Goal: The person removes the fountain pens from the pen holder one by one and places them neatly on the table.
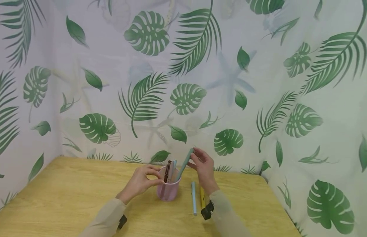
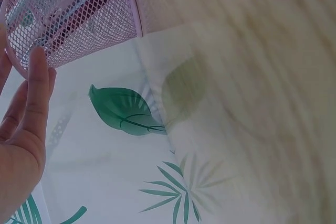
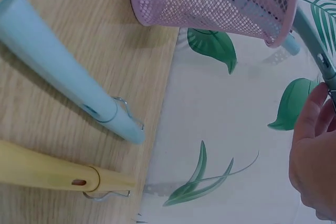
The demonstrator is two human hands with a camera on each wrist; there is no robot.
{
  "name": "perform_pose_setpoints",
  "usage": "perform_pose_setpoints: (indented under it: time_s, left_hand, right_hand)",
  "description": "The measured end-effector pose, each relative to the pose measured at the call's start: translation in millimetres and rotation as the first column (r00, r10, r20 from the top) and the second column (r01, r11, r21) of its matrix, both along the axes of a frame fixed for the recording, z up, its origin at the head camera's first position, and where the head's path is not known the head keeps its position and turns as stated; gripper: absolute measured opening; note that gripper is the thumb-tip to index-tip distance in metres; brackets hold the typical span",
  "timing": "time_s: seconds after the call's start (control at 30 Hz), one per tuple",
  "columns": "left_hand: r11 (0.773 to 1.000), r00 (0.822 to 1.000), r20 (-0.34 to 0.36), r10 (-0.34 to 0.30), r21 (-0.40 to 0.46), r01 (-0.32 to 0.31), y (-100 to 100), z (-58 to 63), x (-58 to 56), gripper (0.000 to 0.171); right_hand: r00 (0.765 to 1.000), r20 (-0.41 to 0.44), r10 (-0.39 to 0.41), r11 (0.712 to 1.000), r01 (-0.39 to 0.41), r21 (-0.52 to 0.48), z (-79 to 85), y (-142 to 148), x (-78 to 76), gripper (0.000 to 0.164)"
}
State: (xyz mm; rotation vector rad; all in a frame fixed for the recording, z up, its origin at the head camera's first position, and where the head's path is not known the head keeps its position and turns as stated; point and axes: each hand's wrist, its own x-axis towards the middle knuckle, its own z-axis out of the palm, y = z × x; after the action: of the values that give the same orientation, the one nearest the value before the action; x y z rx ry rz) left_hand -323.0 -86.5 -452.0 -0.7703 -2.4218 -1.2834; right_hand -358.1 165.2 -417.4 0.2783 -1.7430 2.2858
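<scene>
At the mouth of the pink mesh cup (image 1: pixel 168 193), I see a green pen (image 1: pixel 185 163) slanting, its lower end inside the rim and its upper part pinched by the right hand (image 1: pixel 204 167). The left hand (image 1: pixel 141 180) grips the rim from the cup's left. Other pens (image 1: pixel 170 171) stand inside the cup. Right of the cup, a light-blue pen (image 1: pixel 193 199) lies on the wooden table (image 1: pixel 68 194); beyond it, farther from the cup, lies a yellow pen (image 1: pixel 202 198). Behind the cup rises a leaf-patterned backdrop (image 1: pixel 154 98).
</scene>
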Motion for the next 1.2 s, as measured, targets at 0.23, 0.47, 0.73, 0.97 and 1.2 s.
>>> perform_pose_setpoints:
  time_s: [0.23, 0.47, 0.73, 0.97, 1.2]
  left_hand:
    - [1.000, 1.000, -0.008, 0.003, -0.014, -0.003, 1.9, 2.0, -3.3, 0.012]
    - [1.000, 1.000, -0.009, 0.004, -0.018, -0.004, 3.3, 3.0, -5.8, 0.011]
    - [1.000, 1.000, -0.004, 0.004, -0.027, -0.004, 3.6, 4.0, -6.0, 0.012]
    - [1.000, 1.000, 0.027, 0.005, -0.016, -0.004, 2.5, 5.5, -4.1, 0.012]
    - [1.000, 1.000, 0.026, 0.003, -0.016, -0.003, 0.3, 2.2, -2.1, 0.012]
  right_hand:
    - [1.000, 0.001, -0.028, 0.998, 0.028, -0.050, 4.1, 10.1, -1.4, 0.034]
    - [0.999, 0.040, -0.011, 0.998, 0.013, -0.067, 3.3, 16.2, -2.4, 0.030]
    - [0.990, 0.138, 0.014, 1.000, -0.016, 0.018, -1.7, 29.8, -2.1, 0.034]
    - [0.980, 0.201, -0.006, 0.995, -0.013, 0.096, -7.5, 40.5, 0.1, 0.036]
    - [0.966, 0.257, -0.039, 0.979, -0.015, 0.205, -16.3, 48.0, 4.6, 0.032]
